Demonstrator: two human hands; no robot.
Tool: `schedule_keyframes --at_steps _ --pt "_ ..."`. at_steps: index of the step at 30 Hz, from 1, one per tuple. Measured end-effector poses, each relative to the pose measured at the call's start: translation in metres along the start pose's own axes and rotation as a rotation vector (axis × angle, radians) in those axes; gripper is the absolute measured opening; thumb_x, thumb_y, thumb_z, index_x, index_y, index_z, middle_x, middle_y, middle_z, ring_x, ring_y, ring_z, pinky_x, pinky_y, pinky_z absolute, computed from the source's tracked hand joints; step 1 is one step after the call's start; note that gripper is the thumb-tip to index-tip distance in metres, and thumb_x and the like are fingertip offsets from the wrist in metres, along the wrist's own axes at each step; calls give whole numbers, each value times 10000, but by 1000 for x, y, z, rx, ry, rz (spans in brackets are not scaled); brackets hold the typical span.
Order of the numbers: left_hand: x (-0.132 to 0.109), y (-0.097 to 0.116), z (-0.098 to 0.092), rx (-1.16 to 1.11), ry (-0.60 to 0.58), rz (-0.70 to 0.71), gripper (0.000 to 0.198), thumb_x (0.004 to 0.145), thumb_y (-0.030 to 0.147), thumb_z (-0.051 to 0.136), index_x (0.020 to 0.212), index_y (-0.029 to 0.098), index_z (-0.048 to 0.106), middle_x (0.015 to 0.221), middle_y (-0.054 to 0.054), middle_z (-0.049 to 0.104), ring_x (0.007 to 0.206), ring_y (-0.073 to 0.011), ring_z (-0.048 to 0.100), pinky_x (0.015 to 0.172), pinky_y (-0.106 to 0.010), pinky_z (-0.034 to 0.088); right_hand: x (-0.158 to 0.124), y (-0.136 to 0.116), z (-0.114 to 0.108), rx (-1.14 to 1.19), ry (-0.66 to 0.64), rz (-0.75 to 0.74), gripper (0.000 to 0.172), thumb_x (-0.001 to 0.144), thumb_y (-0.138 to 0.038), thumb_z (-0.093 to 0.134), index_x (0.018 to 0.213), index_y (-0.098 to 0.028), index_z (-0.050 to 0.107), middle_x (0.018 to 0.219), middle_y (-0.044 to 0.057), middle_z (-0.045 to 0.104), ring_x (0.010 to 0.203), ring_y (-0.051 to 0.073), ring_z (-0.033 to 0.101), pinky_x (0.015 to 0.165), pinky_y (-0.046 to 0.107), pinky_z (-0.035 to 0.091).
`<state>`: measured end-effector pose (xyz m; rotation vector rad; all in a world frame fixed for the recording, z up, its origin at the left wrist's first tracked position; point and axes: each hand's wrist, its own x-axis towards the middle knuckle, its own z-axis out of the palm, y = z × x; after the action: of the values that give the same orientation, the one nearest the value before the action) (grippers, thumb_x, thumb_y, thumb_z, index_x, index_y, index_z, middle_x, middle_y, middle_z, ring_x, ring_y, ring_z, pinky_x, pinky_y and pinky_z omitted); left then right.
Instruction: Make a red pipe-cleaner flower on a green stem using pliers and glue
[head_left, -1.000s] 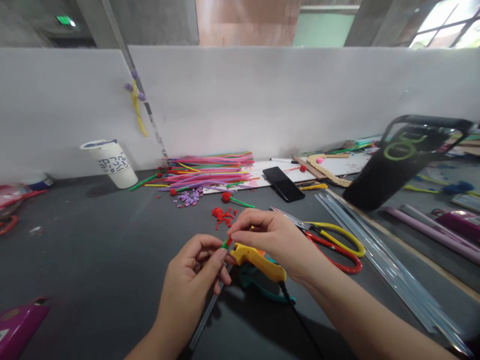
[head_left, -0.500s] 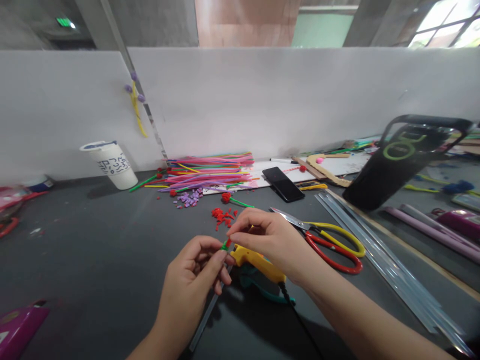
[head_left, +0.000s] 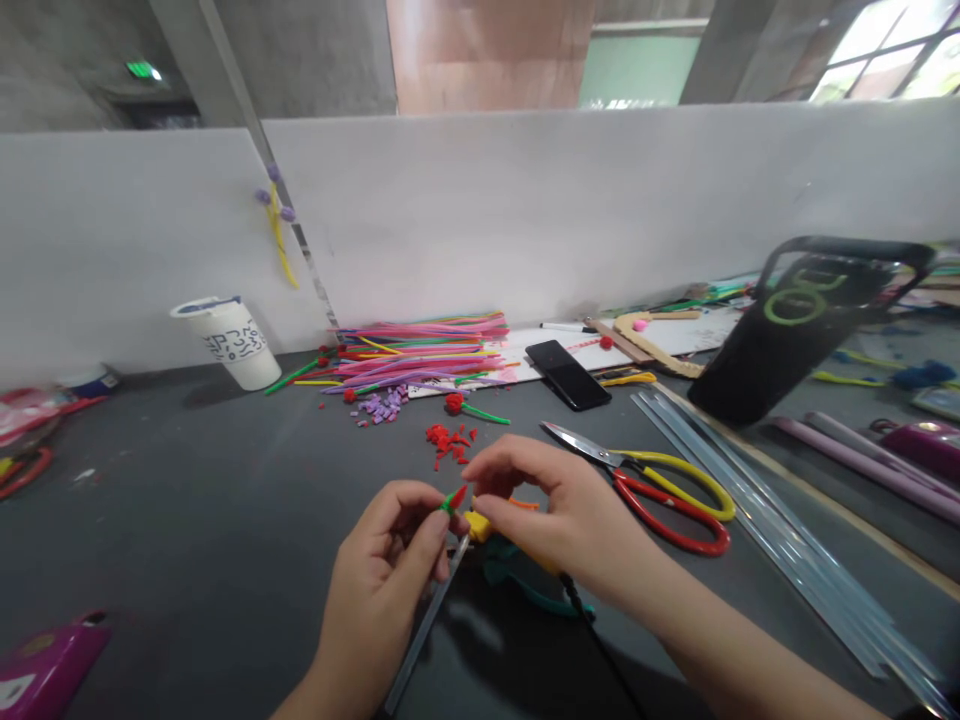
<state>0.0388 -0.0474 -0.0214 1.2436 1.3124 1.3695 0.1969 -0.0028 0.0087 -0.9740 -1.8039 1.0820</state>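
Above the dark counter (head_left: pixel 187 520), the left hand (head_left: pixel 382 580) pinched a short green stem (head_left: pixel 452 498) low down. The right hand (head_left: pixel 570 515) gripped its red tip, just over a yellow glue gun (head_left: pixel 477 524). Scissors (head_left: pixel 660 490) lay farther right.

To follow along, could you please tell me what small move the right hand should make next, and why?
Probably pinch the red piece gently onto the tip of the green stem. The left hand holds that stem with the red piece at its top, and the right hand has its fingertips right beside it, though contact is unclear.
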Motion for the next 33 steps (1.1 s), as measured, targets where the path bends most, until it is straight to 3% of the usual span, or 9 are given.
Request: schedule_keyframes --at_steps 6,10,13,17,33 --pt "-6 2 3 84 97 213 85 783 196 605 772 235 680 678 19 642 594 -133 576 569 -216 466 -11 -3 10 28 -1 -23 106 717 -97 568 747 -197 583 686 -30 613 639 108 566 607 208 451" --pt "-8 -2 2 58 41 435 230 798 101 569 843 279 707 812 9 698 756 -154 622 712 -231 480 -17 -6 5 -76 58 -199 109 739 -90 567 759 -197 560 717 -18 603 664 113 545 617 216 432" --pt "-9 -6 1 58 4 506 293 785 62 577 896 298 710 849 6 705 797 -160 633 744 -237 477 -21 -4 0 -174 84 -387 112 755 -90 569 802 -192 560 751 5 606 715 134 546 667 251 427" --pt "-10 -7 0 107 22 494 264 778 78 595 880 287 717 814 -3 710 764 -168 637 722 -246 479 -23 -1 -1 -245 67 -492 111 800 -90 556 851 -187 570 771 24 614 730 137 546 677 254 425" --pt "-12 -1 2 171 72 391 204 765 123 615 818 288 723 746 20 711 632 -144 613 633 -226 478 -21 3 1 -300 102 -483 76 858 -139 555 798 -187 555 731 6 611 679 109 545 641 210 424"
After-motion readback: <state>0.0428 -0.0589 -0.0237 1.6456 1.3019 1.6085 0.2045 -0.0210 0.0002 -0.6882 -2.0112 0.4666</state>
